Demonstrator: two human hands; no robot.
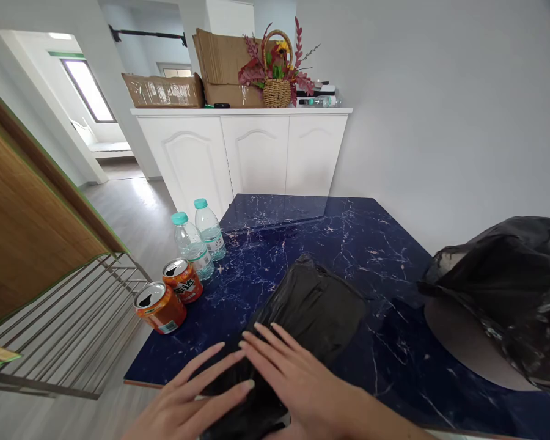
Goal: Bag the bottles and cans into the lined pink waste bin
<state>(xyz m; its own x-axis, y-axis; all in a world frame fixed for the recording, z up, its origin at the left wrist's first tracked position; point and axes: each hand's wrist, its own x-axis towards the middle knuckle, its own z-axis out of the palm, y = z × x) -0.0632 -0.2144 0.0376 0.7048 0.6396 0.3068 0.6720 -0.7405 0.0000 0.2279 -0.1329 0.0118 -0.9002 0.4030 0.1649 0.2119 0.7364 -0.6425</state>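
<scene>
A black plastic bag (318,302) lies flattened on the dark blue marble-patterned table (348,229). My left hand (195,397) rests at the bag's near left edge, its fingers spread. Palm down, my right hand (288,366) lies on the near part of the bag with fingers stretched out, its fingertips close to those of the left. Neither hand grips anything visible. The near end of the bag is partly hidden under both hands.
Two orange cans (165,311) and two water bottles (192,244) with teal caps line the left table edge. At the right stands a bin (467,348) lined with a black bag (508,281). A metal rack (73,330) is left; a white cabinet (256,150) stands behind.
</scene>
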